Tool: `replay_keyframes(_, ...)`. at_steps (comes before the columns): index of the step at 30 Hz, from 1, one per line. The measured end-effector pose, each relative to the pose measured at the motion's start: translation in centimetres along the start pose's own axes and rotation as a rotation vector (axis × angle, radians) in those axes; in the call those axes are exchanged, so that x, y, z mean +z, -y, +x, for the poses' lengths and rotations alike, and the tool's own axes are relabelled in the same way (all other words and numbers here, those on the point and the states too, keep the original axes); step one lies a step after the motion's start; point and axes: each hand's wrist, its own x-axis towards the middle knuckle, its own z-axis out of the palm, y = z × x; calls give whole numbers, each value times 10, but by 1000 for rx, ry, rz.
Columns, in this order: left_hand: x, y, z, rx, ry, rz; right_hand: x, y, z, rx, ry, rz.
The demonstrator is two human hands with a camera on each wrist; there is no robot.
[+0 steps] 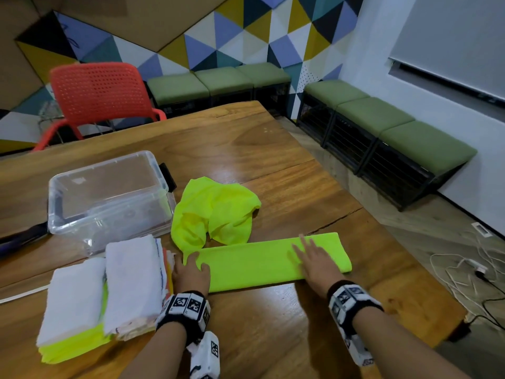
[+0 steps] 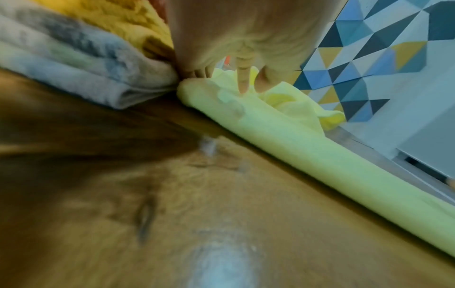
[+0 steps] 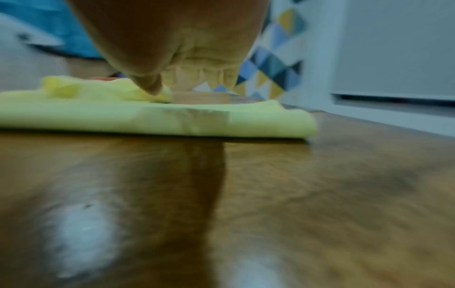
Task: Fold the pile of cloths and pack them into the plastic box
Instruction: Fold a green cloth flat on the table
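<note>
A bright green cloth (image 1: pixel 259 265) lies folded into a long strip across the wooden table (image 1: pixel 246 149). My left hand (image 1: pixel 195 262) holds the strip's left end, fingers curled at the edge and thumb on top; the left wrist view shows that hand (image 2: pixel 246 85) on the green cloth (image 2: pixel 307 148). My right hand (image 1: pixel 306 250) lies flat on the strip's right part, fingers spread, and in the right wrist view that hand (image 3: pixel 197 85) rests on the cloth (image 3: pixel 258 120). Behind the strip lies a crumpled yellow-green cloth (image 1: pixel 216 212). The clear plastic box (image 1: pixel 109 192) stands at the back left.
Two stacks of folded cloths, white on top, sit by my left hand (image 1: pixel 134 283) and further left (image 1: pixel 73 299). A red chair (image 1: pixel 101 91) stands behind the table. Green benches (image 1: pixel 382 119) line the walls. Cables (image 1: pixel 470 269) lie on the floor to the right.
</note>
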Motion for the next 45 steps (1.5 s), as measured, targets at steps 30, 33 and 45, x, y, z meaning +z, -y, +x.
replay_keyframes(30, -42, -13, -2, 17, 141, 286, 8, 134, 32, -126, 260, -76)
replay_keyframes(33, -41, -17, -1, 25, 164, 252, 2, 139, 41, -117, 312, -104)
replay_keyframes(45, -44, -27, -12, 98, 259, -50, -23, 115, 44, 76, 112, 788)
